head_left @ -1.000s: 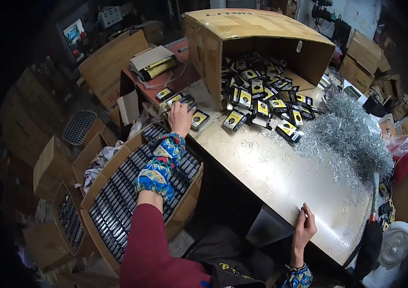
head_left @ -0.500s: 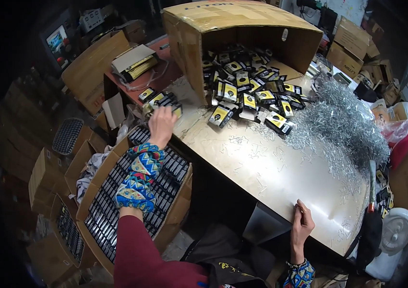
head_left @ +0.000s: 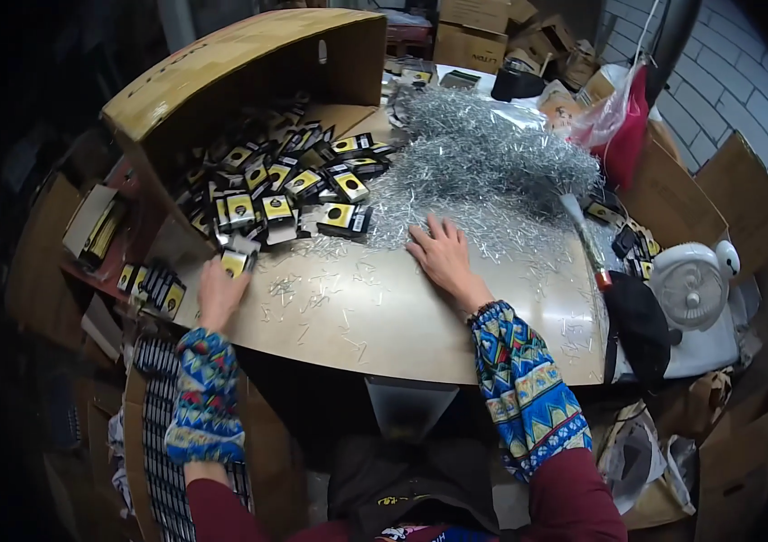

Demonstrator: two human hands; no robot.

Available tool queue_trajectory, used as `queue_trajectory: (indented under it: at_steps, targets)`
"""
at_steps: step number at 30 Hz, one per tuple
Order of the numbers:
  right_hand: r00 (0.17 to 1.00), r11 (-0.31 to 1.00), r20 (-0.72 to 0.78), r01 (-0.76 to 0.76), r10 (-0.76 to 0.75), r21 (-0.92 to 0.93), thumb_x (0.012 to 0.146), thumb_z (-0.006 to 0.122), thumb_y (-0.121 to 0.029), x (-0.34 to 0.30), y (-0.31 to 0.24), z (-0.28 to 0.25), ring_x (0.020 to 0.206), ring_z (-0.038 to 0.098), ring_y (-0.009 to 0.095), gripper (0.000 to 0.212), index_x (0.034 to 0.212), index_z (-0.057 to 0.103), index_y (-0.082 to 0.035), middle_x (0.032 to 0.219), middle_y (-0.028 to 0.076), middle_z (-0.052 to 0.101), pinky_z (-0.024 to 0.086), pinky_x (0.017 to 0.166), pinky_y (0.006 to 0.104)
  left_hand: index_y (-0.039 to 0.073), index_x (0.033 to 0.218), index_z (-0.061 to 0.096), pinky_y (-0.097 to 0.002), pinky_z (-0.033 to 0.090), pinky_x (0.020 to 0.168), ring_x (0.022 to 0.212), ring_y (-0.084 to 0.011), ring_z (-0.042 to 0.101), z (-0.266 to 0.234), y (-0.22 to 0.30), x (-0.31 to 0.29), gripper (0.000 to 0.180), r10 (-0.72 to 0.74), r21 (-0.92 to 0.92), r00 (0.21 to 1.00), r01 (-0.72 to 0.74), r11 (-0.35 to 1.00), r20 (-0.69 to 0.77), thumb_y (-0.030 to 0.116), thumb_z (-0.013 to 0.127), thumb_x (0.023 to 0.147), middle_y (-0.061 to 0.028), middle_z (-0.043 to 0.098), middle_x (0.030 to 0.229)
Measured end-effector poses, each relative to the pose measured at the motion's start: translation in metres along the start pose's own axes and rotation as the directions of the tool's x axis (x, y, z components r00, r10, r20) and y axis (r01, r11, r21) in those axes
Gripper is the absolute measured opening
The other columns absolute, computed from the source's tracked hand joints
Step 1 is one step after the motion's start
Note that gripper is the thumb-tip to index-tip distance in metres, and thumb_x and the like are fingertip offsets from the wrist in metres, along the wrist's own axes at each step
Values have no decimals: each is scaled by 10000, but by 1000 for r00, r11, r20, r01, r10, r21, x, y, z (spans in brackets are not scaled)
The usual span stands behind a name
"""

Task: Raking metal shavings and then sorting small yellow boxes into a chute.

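Note:
My left hand [head_left: 221, 294] is at the table's left front, its fingers closed on a small black-and-yellow box [head_left: 236, 262]. Just beyond it lies a heap of similar boxes [head_left: 277, 210], spilling from a large cardboard carton [head_left: 154, 99] tipped on its side. Over the near edge of a pile of thin silvery metal pins [head_left: 492, 149] is my right hand [head_left: 445, 262], its fingers apart and reaching into the scattered pins. Whether the fingertips hold a pin cannot be seen. Both forearms wear patterned blue sleeve covers.
A short row of boxes [head_left: 154, 287] stands at the table's left edge. Below it, an open carton [head_left: 135, 406] holds packed rows of dark boxes. At the right are a brush [head_left: 585, 237], a white fan [head_left: 693, 285] and a black cloth item [head_left: 639, 321]. Loose pins dot the metal tabletop [head_left: 420, 334].
The view has swung right. My left hand has left the row of boxes at the left edge for a box by the heap. My right hand has moved from the front edge to the pins.

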State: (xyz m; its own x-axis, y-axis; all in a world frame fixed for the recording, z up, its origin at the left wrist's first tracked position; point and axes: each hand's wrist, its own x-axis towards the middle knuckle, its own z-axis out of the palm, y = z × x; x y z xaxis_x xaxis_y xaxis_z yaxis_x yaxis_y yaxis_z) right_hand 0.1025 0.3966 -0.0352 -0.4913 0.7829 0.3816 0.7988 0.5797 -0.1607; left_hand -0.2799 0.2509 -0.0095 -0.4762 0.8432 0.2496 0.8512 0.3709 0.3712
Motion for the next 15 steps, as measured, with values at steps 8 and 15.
queue_trajectory:
  at_steps: [8,15]
  targets:
    - [967,969,134,196,-216,150,942,557,-356,-72,42,-40,1273,403,415,383,1249,608,-134,1402,190,455,327,1028,549,17,1243,482,-257,497,685,811,-114,597,-71,33,-90,508,-10,-559,899,280,781,437,69,705,789,-54,624,976]
    - [996,994,86,-35,26,103,913,551,-515,-44,23,-24,1378,276,456,507,1333,553,-231,1469,192,386,205,1074,675,33,1279,503,-228,504,755,893,-77,597,-17,107,-139,397,142,-756,744,633,165,654,318,516,1003,-6,627,1053]
